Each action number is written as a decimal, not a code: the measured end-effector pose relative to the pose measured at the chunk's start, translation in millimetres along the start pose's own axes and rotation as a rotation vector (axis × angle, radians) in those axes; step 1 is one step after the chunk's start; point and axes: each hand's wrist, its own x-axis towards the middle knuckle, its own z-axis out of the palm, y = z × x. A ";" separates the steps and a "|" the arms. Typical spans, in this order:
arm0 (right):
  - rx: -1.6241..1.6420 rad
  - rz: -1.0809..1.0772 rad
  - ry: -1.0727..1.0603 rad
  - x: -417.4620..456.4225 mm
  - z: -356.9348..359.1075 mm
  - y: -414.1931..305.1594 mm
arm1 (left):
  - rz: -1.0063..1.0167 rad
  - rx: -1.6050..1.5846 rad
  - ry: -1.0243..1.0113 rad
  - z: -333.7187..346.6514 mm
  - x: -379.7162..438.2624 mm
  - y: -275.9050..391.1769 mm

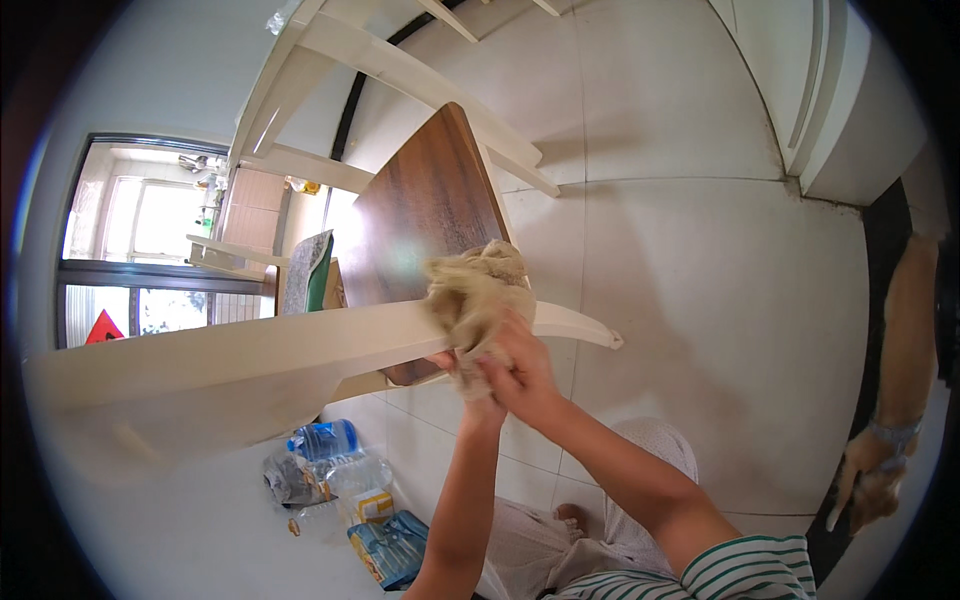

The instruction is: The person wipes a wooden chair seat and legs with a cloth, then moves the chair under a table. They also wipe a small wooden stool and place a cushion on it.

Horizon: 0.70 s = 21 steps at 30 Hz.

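A bunched beige cloth (pixel 480 292), blurred in places, is in both of my hands. It lies over the pale cream rail (pixel 382 322) of a chair, beside the brown wood-grain seat (pixel 427 202). My right hand (pixel 525 367) grips the cloth from the right side. My left hand (pixel 484 405) is below it, mostly hidden by the cloth and my right hand, with fingertips showing to the left of the cloth. One curved cream chair leg (pixel 577 325) sticks out to the right of the cloth.
Behind stands more cream furniture (pixel 420 75). Plastic bottles (pixel 326 439) and a blue packet (pixel 390 551) lie on the floor at lower left. A grey-and-green panel (pixel 309 274) is left of the seat. A person's forearm (pixel 904 337) hangs at the right edge, near a white cabinet (pixel 847 105).
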 end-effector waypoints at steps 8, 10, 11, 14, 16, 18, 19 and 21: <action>0.007 0.561 0.340 -57.7 -28.6 59.9 | 0.264 0.184 -0.175 -9.1 24.9 -19.9; -0.145 0.533 0.393 -62.5 -41.7 87.6 | 0.362 0.288 -0.228 -9.7 36.3 -29.1; -0.134 0.644 0.383 -61.5 -48.2 98.0 | 0.416 0.377 -0.260 -15.7 45.6 -35.1; -0.213 0.867 0.245 -55.8 -62.6 114.3 | 0.558 0.739 -0.316 -26.5 56.2 -37.4; -0.202 0.641 0.299 -44.7 -37.9 87.7 | 0.679 0.876 -0.277 -25.4 57.0 -37.4; -0.212 0.508 0.306 -47.8 -32.2 81.7 | 0.683 0.863 -0.259 -30.7 56.0 -38.5; -0.317 0.488 0.335 -54.0 -39.2 97.0 | 0.686 0.851 -0.269 -26.7 58.4 -41.6; -0.513 0.453 0.374 -75.5 -50.3 133.3 | 0.681 0.844 -0.286 -24.1 59.1 -43.5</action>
